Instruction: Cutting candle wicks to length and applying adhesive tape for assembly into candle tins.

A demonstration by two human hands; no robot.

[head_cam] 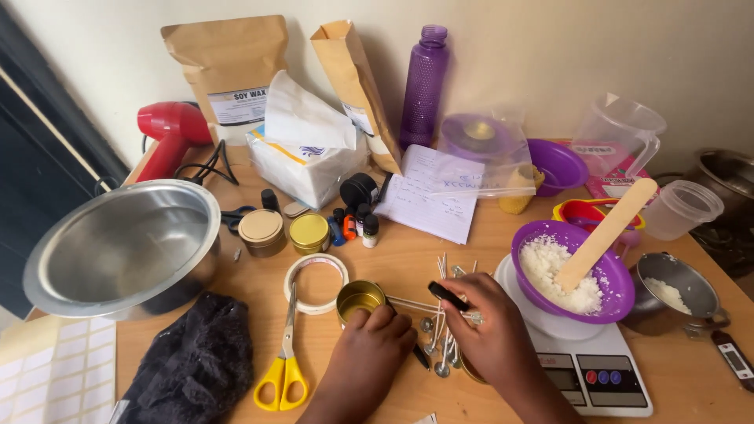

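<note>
Soft, even daylight; faint shadows; mild glare inside the large steel bowl point(126, 243); edges bend slightly; focus sharp throughout.

Tin and wicks, table centre
Tin point(359, 299) lies right of scissors point(284, 363), left of wicks point(440, 330); bowl point(572, 271) sits on scale point(585, 365).

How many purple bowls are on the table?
2. One purple bowl holding white flakes and a wooden stick sits on the scale; the other is behind it, near the wall. More could be hidden.
</note>
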